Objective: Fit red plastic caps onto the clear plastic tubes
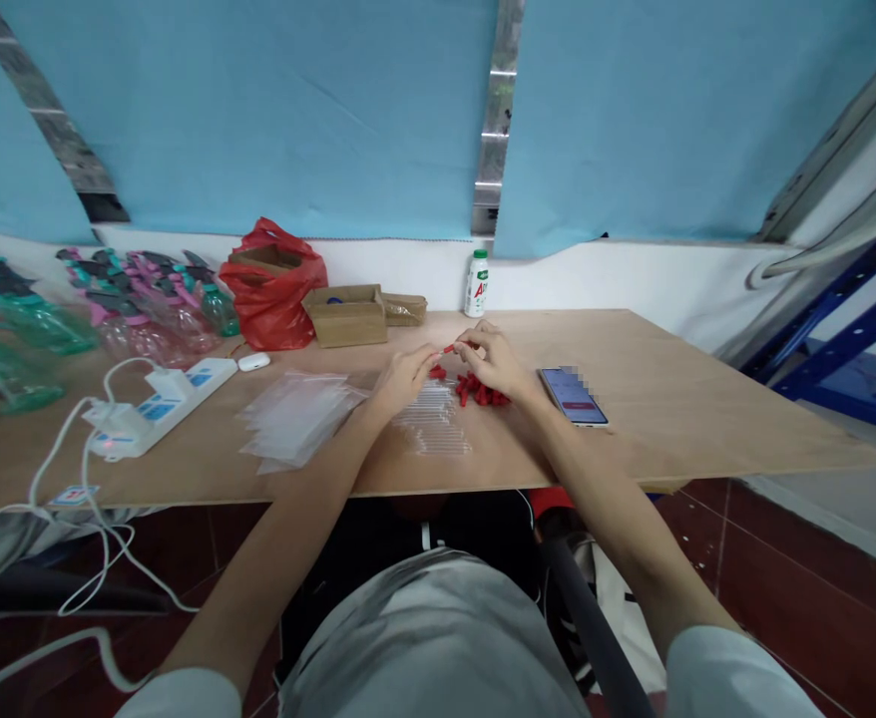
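Above the table, a small red piece (449, 349) is pinched between the fingertips of both hands. My left hand (404, 379) is closed at its left end; whether a clear tube is also in those fingers I cannot tell. My right hand (494, 359) grips the other end with thumb and fingers. Just under the hands, several thin clear tubes (438, 419) lie side by side in a row. A heap of small red pieces (481, 392) sits below my right hand, partly covered by it. Flat clear plastic bags (299, 414) are stacked left of my left forearm.
A phone (573, 396) lies right of the red heap. Behind stand a white bottle (476, 286), an open cardboard box (346, 319) and a red plastic bag (277, 299). A power strip (165, 409) with cables and several spray bottles (150, 314) occupy the left side.
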Action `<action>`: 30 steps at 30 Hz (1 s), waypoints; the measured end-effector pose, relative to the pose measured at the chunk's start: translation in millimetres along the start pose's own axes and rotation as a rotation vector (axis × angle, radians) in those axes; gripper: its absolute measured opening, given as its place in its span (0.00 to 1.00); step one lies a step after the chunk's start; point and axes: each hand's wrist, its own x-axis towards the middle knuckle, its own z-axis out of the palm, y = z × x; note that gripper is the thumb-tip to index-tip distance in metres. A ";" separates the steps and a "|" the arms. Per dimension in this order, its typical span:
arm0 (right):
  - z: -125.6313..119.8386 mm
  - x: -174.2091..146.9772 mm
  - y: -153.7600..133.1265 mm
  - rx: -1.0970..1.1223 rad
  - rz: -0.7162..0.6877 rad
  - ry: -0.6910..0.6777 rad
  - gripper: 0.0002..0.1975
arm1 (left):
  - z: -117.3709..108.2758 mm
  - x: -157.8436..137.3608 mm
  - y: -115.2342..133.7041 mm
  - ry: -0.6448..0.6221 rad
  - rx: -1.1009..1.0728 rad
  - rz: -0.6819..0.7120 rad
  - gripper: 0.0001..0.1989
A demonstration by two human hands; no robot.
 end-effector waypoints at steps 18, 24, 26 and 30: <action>-4.2 5.9 6.5 0.117 0.154 0.219 0.16 | 3.8 2.4 8.9 0.067 0.060 -0.073 0.22; -59.0 1.2 60.2 0.018 0.272 0.610 0.15 | -18.9 -14.3 -26.7 0.139 0.164 -0.238 0.20; -55.2 -2.4 64.6 -0.054 0.259 0.447 0.12 | -17.8 -14.7 -29.2 0.127 0.174 -0.231 0.20; -31.3 -4.3 55.2 -0.187 0.203 0.159 0.13 | -2.1 -10.1 -18.3 0.005 0.100 -0.093 0.17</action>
